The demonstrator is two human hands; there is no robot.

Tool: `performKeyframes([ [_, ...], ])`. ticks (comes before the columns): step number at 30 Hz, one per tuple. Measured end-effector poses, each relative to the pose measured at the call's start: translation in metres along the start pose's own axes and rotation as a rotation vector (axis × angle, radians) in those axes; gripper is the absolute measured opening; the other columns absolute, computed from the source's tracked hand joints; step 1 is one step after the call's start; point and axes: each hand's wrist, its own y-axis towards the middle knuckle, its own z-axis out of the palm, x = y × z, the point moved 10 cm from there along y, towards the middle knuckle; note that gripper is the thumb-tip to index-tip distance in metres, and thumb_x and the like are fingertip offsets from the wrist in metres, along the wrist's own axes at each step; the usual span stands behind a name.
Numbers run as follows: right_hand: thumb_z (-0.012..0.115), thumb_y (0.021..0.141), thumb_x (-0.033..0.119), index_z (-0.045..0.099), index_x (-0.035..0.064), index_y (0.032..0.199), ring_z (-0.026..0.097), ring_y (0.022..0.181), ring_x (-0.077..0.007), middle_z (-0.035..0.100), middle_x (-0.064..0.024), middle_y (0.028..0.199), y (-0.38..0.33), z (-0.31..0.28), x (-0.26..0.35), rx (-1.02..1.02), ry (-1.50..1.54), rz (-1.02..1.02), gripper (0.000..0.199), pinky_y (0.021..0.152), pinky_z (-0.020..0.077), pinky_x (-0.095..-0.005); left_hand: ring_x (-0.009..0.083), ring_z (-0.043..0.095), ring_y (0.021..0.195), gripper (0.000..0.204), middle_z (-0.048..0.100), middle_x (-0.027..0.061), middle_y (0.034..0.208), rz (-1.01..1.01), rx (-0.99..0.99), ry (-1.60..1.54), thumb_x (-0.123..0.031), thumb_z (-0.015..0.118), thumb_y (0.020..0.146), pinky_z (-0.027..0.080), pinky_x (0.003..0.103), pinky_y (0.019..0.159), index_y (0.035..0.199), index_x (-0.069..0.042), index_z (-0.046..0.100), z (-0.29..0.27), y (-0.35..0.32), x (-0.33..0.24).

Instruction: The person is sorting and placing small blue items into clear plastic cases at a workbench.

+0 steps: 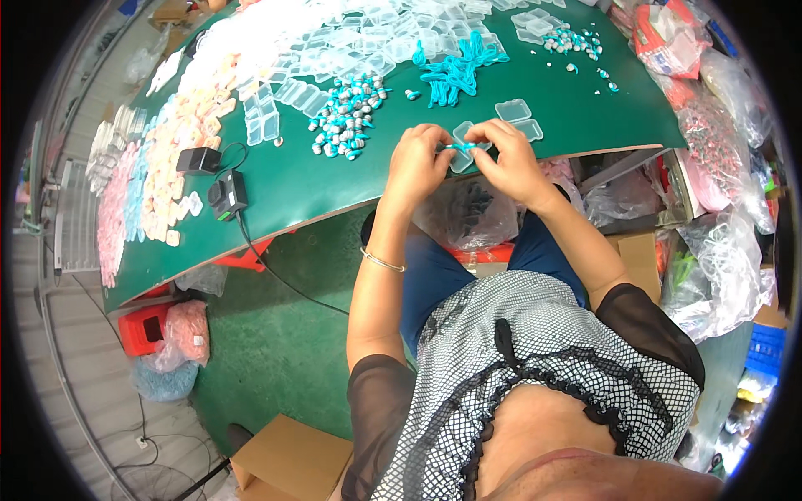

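Observation:
Both hands meet at the near edge of the green table (317,175). My left hand (415,163) and my right hand (507,159) pinch a small teal cord piece (462,145) between their fingertips, over a small clear plastic case (462,157) that lies open. Two more clear cases (518,117) lie just beyond my right hand. A tangle of teal cords (455,71) lies farther back. A heap of small grey and teal earpieces (347,117) sits to the left of my left hand.
Several clear cases (359,42) cover the far table. Pink, peach and blue packets (159,167) line its left side. Two black adapters (217,179) with a cable lie at the left. Plastic bags (718,167) crowd the right. Cardboard boxes (288,455) and a red stool (142,326) stand on the floor.

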Motion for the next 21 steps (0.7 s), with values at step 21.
performKeyframes([
  [21,0.067,0.077,0.012,0.066,0.0136,0.088,0.058,0.089,-0.02,0.063,0.0014,0.086,-0.015,0.022,0.018,-0.043,-0.238,-0.049,0.011,0.087,0.0339,-0.0401,0.0293,0.063,0.076,0.014,0.063,0.0147,0.087,-0.218,-0.012,0.088,-0.012,0.07,0.08,0.05,0.038,0.068,0.084,0.001,0.065,-0.009,-0.028,0.006],
])
